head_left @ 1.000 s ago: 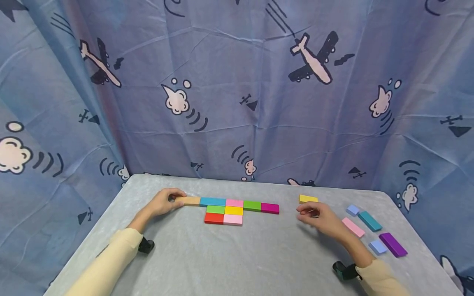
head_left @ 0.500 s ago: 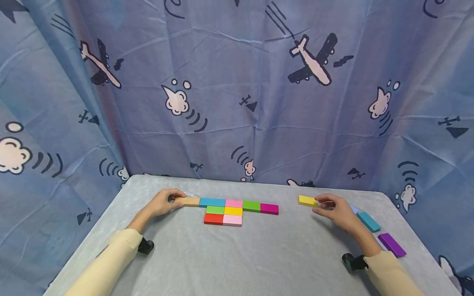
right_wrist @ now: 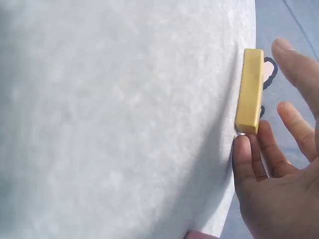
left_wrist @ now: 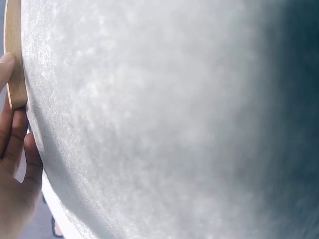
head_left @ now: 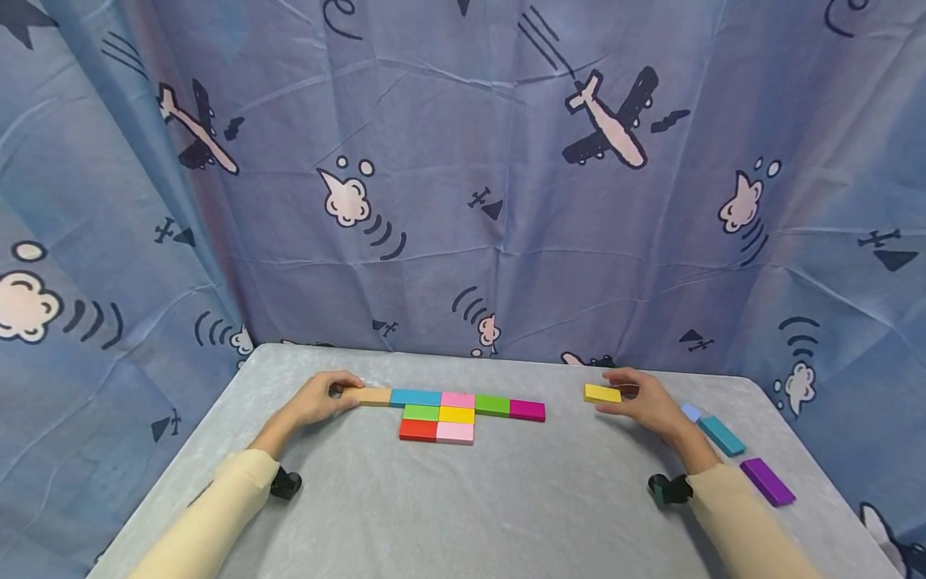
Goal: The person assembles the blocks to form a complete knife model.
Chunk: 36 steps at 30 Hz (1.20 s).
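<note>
My left hand [head_left: 318, 398] grips the left end of a tan wooden block [head_left: 374, 396]; a fingertip lies on the block [left_wrist: 15, 74] in the left wrist view. That block begins a row with a blue block [head_left: 415, 397], a pink, a green and a magenta block [head_left: 527, 410]. Below sit a small green and a yellow block, then a red block [head_left: 418, 431] and a pale pink one. At the right, my right hand [head_left: 644, 402] spreads thumb and fingers around the end of a separate yellow block [head_left: 602, 393]. In the right wrist view, its raised fingers stand apart from the yellow block [right_wrist: 250, 92].
Right of the right hand lie a light blue block [head_left: 691, 412], a teal block [head_left: 721, 435] and a purple block [head_left: 768, 482]. The right arm hides other blocks there. A blue curtain [head_left: 434, 201] printed with planes hangs behind the grey table [head_left: 463, 498].
My right hand first moved right, past the yellow block, then came back left until thumb and fingers stood around its right end. The left hand has stayed on the tan block.
</note>
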{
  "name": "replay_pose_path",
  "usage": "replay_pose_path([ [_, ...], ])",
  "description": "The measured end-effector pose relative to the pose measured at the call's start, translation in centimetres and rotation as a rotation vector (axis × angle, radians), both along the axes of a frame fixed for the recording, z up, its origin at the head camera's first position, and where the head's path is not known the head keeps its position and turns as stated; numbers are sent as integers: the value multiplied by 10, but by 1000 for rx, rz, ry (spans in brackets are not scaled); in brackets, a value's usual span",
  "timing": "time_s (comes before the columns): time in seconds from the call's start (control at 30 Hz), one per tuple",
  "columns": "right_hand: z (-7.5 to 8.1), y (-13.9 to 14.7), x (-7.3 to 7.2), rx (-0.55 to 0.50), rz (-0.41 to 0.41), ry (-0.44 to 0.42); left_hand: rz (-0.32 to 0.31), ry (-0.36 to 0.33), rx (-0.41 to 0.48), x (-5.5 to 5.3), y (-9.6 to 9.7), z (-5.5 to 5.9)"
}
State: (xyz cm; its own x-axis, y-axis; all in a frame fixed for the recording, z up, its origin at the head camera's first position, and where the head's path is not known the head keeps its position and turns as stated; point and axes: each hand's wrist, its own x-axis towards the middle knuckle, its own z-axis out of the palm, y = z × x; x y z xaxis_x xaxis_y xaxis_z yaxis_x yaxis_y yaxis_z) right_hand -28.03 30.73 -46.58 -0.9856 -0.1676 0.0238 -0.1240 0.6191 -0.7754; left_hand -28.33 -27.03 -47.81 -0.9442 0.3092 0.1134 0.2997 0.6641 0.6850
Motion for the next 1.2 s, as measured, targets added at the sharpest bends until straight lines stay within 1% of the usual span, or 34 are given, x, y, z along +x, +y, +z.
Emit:
replay_pose_path([
  [0.13,-3,-1,-4,8,11,43,2,-4,0,0,0,0],
  [0.27,-7,-2,-8,44,-12,65,5,-9,0,0,0,0],
  [0.37,-9,-3,-10,61,-42,63,10,-12,0,0,0,0],
  [0.5,-12,-3,-12,82,-62,65,12,-7,2,0,0,0],
  [0.6,-14,-2,-12,103,-57,77,12,-3,2,0,0,0],
  [0.77,-13,-1,-9,110,-46,107,12,-4,-1,0,0,0],
  [0.87,-11,1,-5,96,-33,119,15,-6,-2,0,1,0],
  [1.2,2,0,11,37,5,107,15,-16,-6,1,1,3],
])
